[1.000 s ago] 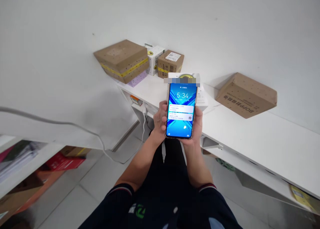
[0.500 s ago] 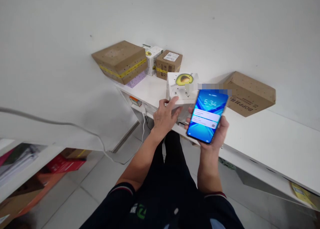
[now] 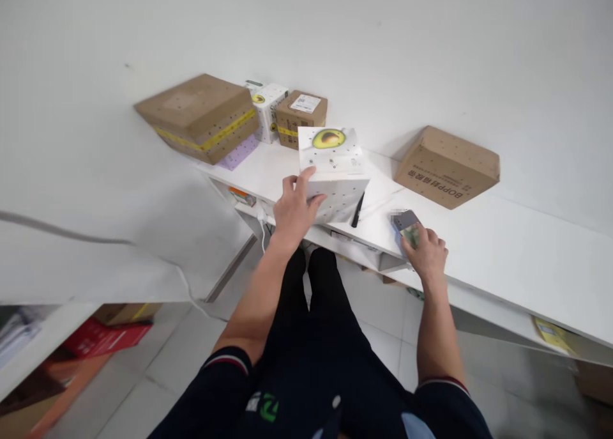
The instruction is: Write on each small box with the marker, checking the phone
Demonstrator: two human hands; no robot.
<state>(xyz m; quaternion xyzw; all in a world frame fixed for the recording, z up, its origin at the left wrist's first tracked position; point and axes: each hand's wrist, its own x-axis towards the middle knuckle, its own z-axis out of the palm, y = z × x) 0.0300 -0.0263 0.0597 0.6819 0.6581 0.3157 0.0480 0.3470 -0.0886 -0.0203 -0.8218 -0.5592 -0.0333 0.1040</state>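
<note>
My left hand (image 3: 293, 207) rests on the near left corner of a white box with an avocado picture (image 3: 335, 164), fingers spread over its top. The box stands on a white counter (image 3: 507, 260). My right hand (image 3: 428, 254) lies on a phone (image 3: 406, 225) that is face down on the counter near its front edge, fingers curled over its lower end. A black pen (image 3: 357, 210) lies between the box and the phone.
A large brown carton with yellow tape (image 3: 201, 116), a small white box (image 3: 267, 107) and a small brown box (image 3: 301, 114) sit at the counter's far left. Another brown carton (image 3: 447, 167) leans against the wall at right. Red packages (image 3: 103, 335) lie on the floor at left.
The phone went from both hands in front of me to the right hand alone, then down onto the counter, face down. My left hand moved onto the avocado box.
</note>
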